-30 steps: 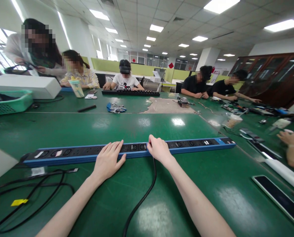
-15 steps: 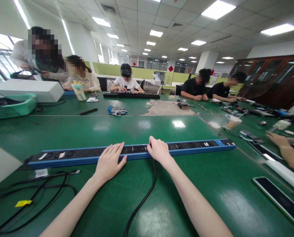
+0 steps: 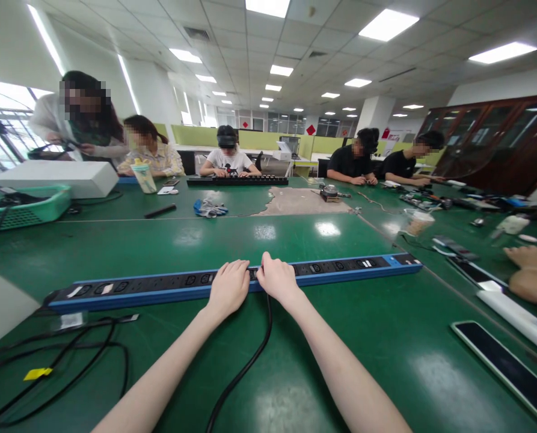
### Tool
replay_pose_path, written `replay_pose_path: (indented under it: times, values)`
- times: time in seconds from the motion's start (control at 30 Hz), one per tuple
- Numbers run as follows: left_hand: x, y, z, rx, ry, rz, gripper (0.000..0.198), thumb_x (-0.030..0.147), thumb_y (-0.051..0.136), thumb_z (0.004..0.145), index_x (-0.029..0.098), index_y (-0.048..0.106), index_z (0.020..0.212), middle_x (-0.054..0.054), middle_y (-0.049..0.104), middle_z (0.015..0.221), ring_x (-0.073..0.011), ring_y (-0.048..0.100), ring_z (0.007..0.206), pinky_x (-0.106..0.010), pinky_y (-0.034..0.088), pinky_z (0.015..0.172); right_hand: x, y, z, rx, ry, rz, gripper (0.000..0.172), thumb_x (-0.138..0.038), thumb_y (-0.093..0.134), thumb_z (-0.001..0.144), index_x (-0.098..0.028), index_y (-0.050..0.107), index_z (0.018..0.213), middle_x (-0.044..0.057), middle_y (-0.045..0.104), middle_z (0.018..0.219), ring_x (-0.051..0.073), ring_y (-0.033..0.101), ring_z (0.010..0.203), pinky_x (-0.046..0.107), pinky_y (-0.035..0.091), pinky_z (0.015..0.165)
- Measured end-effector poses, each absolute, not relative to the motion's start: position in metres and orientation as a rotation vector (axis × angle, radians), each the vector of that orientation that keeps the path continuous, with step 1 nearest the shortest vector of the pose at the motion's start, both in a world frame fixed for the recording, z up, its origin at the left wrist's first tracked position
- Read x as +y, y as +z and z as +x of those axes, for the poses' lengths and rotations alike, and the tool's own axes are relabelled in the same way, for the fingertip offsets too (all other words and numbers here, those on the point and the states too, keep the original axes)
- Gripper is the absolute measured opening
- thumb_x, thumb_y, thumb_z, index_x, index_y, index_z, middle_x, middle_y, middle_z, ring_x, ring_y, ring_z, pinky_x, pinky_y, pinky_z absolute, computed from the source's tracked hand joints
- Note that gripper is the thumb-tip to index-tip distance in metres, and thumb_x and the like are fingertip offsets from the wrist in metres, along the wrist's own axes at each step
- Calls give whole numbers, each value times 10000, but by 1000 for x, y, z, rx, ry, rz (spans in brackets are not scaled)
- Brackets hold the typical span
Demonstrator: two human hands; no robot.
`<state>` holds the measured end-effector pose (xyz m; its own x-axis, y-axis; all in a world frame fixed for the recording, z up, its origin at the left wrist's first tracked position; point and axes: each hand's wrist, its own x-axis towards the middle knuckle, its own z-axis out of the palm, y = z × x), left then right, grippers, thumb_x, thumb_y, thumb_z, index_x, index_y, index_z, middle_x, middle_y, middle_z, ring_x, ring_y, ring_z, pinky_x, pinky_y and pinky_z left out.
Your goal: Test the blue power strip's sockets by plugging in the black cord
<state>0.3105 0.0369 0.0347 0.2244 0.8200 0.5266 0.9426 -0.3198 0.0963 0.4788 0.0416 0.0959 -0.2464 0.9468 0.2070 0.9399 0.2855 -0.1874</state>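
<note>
Head view: left hand (image 3: 229, 287) and right hand (image 3: 275, 280) side by side, nearly touching, both clasped over the middle of the long blue power strip (image 3: 349, 267). Strip flat across the green table (image 3: 295, 237), black cable (image 3: 245, 371) trailing from under the right hand.

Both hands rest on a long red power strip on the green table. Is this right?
No: the head view shows the power strip is blue, not red. The left hand and right hand do rest on it, on the green table.
</note>
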Motion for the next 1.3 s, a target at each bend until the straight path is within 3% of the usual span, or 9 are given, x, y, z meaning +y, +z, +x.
replay_pose_path:
  times: [0.13,0.23,0.57,0.73,0.87,1.0,1.3]
  values:
    - [48,33,346,-1762,-739,-2176,316,234,398,1006,205,701,1089,-107,754,1073,-251,675,1052,-422,424,1039,43,94,482,-2254,48,-1713,227,-364,463,1002,-203,515,1153,116,738,977,294,731,906,376,507,781]
    - [47,28,353,-1763,-779,-2109,282,240,412,1002,210,690,1045,-112,743,1005,-263,669,1008,-414,425,995,43,92,482,-2222,44,-1732,223,-358,467,998,-200,513,1149,120,738,968,289,731,898,376,507,783]
    - [47,26,352,-1742,-825,-2060,252,217,408,994,222,660,986,-93,729,950,-267,656,957,-405,419,962,52,104,490,-2180,112,-1681,156,-307,490,975,-204,564,1068,109,738,948,266,720,894,330,473,768]
    - [47,26,352,-1749,-860,-2046,276,180,403,983,221,672,1031,-92,737,966,-261,659,979,-409,413,982,66,148,545,-1856,77,-1560,237,-427,461,999,-237,595,1048,37,719,833,205,672,754,279,421,689]
    - [47,26,352,-1753,-885,-2045,285,184,401,985,220,678,1039,-94,742,978,-261,663,986,-410,412,989,66,168,600,-1918,243,-1444,233,-450,515,961,-243,614,1000,-21,678,688,160,600,614,252,380,616]
    - [47,27,352,-1771,-876,-2044,285,191,400,983,216,681,1023,-95,743,976,-266,661,983,-418,408,998,62,166,637,-2021,369,-1550,253,-453,562,927,-233,646,1021,-20,684,679,153,584,577,251,371,597]
    - [44,30,353,-1764,-857,-2051,300,204,395,986,214,692,1028,-106,747,979,-272,662,984,-426,405,995,66,138,644,-2195,239,-1701,218,-438,589,939,-244,679,983,-15,704,740,168,625,683,254,375,664]
